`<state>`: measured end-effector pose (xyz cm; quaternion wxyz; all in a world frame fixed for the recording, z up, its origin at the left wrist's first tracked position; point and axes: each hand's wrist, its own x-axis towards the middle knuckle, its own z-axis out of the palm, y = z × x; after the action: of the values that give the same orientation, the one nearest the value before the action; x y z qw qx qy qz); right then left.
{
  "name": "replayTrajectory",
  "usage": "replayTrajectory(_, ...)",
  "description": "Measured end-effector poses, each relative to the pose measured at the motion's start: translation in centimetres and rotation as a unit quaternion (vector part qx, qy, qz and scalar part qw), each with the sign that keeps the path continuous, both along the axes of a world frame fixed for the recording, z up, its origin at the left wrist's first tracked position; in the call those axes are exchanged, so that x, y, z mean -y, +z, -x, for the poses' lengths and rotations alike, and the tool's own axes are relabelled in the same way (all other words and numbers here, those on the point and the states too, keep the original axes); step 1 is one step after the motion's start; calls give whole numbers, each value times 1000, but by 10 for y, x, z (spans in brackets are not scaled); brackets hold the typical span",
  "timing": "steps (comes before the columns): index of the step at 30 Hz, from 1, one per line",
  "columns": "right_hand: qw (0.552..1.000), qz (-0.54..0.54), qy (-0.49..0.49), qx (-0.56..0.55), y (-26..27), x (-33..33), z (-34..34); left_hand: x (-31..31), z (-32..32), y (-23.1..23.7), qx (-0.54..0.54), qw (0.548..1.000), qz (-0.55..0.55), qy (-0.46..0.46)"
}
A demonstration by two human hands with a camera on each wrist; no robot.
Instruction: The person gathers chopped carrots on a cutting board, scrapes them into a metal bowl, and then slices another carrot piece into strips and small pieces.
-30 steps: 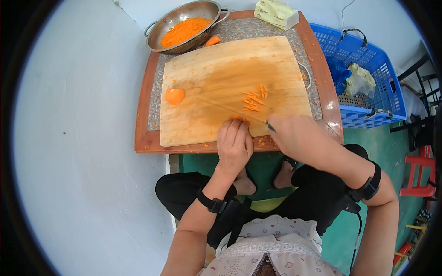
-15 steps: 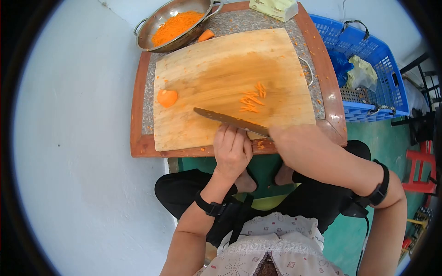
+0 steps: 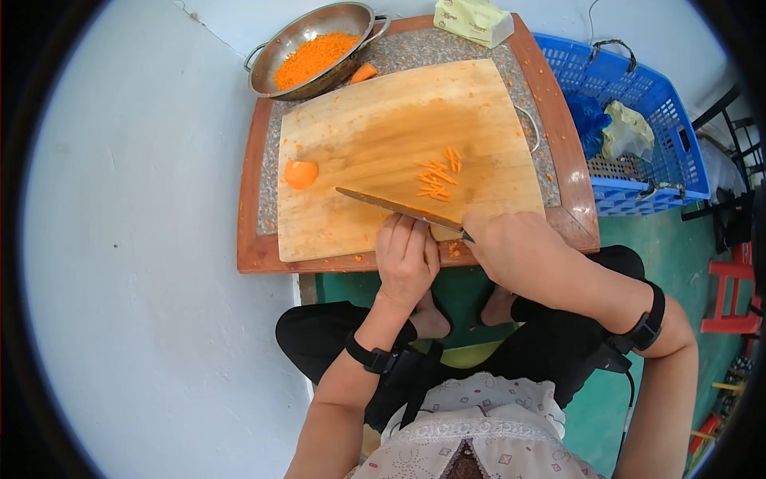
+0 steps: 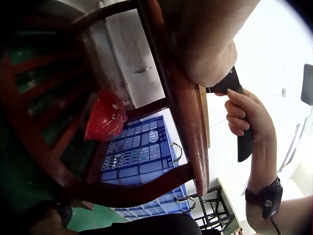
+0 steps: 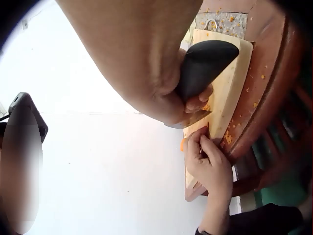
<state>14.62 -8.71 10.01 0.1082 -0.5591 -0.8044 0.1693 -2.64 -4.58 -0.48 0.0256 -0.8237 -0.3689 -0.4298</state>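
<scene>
My right hand [image 3: 515,251] grips the black handle of a kitchen knife [image 3: 383,203], its long blade slanting across the front of the wooden cutting board [image 3: 335,223]. The fingers of my left hand [image 3: 407,259] are bent down at the board's near edge, right beside the blade, holding a carrot piece mostly hidden under the fingertips. In the right wrist view, the knife handle [image 5: 205,68] shows large, and my left hand [image 5: 212,169] lies below the blade. Thin carrot strips [image 3: 435,180] lie right of the board's middle; a cut carrot chunk [image 3: 301,174] sits at its left.
At the back left stands a metal pan [image 3: 263,68] of shredded carrot, with another carrot piece [image 3: 364,73] beside it. A tissue pack [image 3: 473,22] is at the back right. A blue basket [image 3: 650,180] holding bags adjoins the table's right side. A red stool [image 3: 730,295] is farther right.
The knife blade rose from low by my left fingertips, showing its flat side half a second ago, and is now turned more edge-on. My left hand stays at the board's near edge.
</scene>
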Motion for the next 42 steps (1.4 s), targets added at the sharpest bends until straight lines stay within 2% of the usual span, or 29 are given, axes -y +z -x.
replayTrajectory(3, 999, 22, 32, 37, 8, 6, -4, 0, -1, 0, -5, 1000, 6, 4)
replayTrajectory(6, 999, -16, 25, 24, 5, 15, -11, -1, 0, 1, -4, 1000, -2, -6)
replayTrajectory(9, 997, 27, 35, 57, 10, 14, -10, -2, 0, 1, -2, 1000, -2, -14)
replayTrajectory(15, 999, 13, 27, -26, -5, -20, 13, -1, -1, 2, 0, 1000, 4, -5)
replayTrajectory(18, 996, -4, -9, -85, -20, -29, 16, -2, 0, 0, 4, 1000, -9, -9)
replayTrajectory(21, 996, 11, -55, -75, -19, -30, 10, -3, -3, 0, 21, 999, -20, -15)
replayTrajectory(27, 999, -38, -5, -10, -2, 0, 2, -3, -2, 2, 22, 999, -27, -12)
replayTrajectory(33, 999, -43, 22, 1, 4, 13, -11, 0, -1, -1, 3, 1000, -13, -3)
replayTrajectory(36, 1000, 14, 9, 11, 7, 17, -13, 0, 0, -1, 1, 1000, -16, -1)
replayTrajectory(42, 998, 59, 22, 17, 13, 15, -15, -2, -1, -1, 9, 1000, -16, -5)
